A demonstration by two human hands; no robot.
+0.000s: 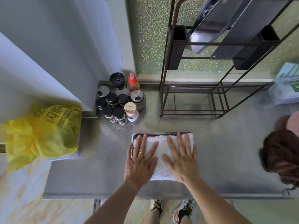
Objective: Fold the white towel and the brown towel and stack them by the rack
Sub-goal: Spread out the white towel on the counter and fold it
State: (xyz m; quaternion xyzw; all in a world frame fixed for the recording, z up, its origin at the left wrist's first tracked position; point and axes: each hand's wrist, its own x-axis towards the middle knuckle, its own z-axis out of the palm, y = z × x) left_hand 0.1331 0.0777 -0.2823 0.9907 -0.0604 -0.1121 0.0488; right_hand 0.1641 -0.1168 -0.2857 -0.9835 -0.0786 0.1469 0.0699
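The white towel (pixel 161 149) lies folded into a small rectangle on the steel counter (pixel 226 159), with a dark strip along its far edge. My left hand (pixel 140 160) and my right hand (pixel 182 159) both rest flat on top of it, fingers spread, pressing down. The brown towel (pixel 281 156) sits crumpled at the counter's right edge, partly cut off by the frame. The dark metal rack (pixel 194 101) stands at the back of the counter, just beyond the white towel.
A round tray of spice jars and bottles (pixel 121 104) stands back left of the towel. A yellow plastic bag (pixel 43 131) hangs at the left. A pink object (pixel 291 122) and a box (pixel 284 91) sit at the right. The counter's front edge runs below my wrists.
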